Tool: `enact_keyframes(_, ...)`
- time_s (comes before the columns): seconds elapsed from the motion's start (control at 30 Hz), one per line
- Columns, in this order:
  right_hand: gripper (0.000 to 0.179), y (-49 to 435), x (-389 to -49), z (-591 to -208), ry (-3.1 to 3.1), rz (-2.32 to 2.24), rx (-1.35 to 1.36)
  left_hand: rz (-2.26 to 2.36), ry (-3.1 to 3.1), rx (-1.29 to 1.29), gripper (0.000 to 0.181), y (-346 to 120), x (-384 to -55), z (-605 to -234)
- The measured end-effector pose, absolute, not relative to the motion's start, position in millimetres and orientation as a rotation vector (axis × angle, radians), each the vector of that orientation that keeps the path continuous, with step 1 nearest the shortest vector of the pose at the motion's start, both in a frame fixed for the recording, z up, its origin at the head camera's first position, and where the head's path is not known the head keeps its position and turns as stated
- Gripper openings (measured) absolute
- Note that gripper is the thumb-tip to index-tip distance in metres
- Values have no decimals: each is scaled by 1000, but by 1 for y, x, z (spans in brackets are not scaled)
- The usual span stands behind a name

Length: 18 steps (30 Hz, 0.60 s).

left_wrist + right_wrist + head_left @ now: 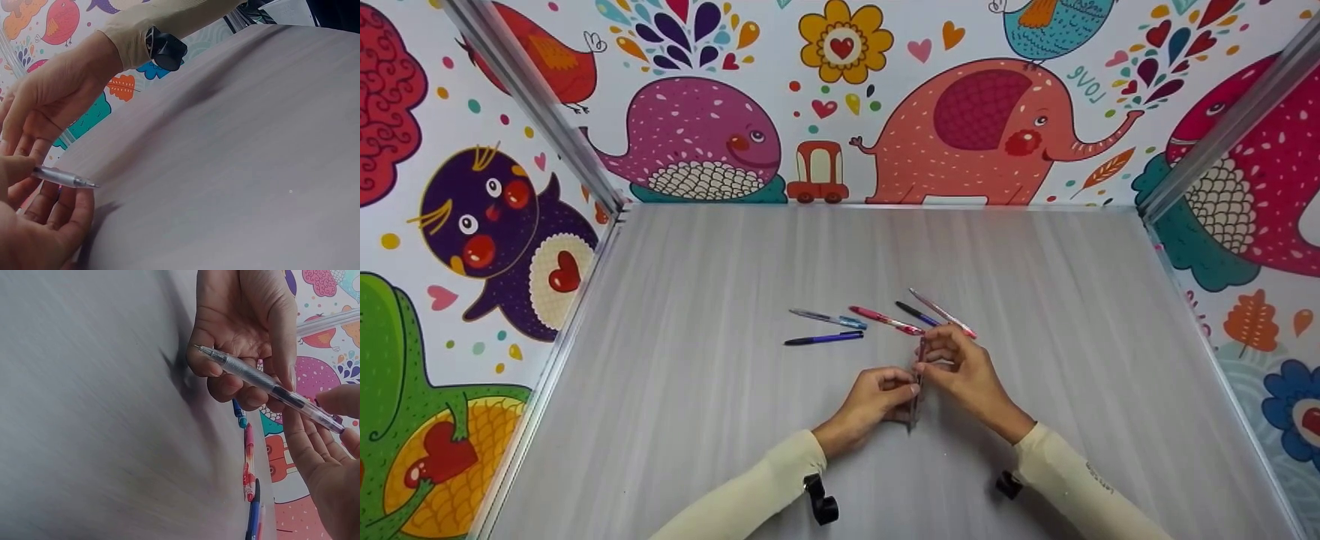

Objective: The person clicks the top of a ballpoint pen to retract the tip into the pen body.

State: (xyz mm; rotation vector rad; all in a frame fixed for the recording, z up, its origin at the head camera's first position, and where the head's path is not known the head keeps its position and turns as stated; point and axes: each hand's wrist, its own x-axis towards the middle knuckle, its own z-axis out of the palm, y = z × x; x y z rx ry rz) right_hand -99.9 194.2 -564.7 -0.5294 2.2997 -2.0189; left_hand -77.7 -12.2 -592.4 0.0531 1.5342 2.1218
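Both hands hold one retractable pen [247, 373] above the table. It has a clear barrel, a ribbed grip, a bare metal tip and a dark purple top end. My left hand [870, 401] pinches it along the grip half, thumb against the fingers. At the top end, my right hand [964, 367] pinches it between thumb and fingers. The tip points towards the near side in the head view. Just beyond the hands lie a red pen [885, 320], a dark blue pen [916, 313] and a clear pen with a red end [941, 311].
Left of the red pen lie a clear pen with a light-blue end [829, 319] and a blue pen with a black tip [823, 339]. Printed walls with metal edge rails [885, 205] bound the grey table [697, 285].
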Motion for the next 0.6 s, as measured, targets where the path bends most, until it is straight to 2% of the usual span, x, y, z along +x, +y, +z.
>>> enact_keyframes(0.43,37,195,-102,-563,2311,-2011,-549,2096,1538,41,26,-13,-77,-589)
enact_keyframes(0.6,44,194,-103,-564,2350,-1987,-517,2100,1538,20,23,-12,-78,-589)
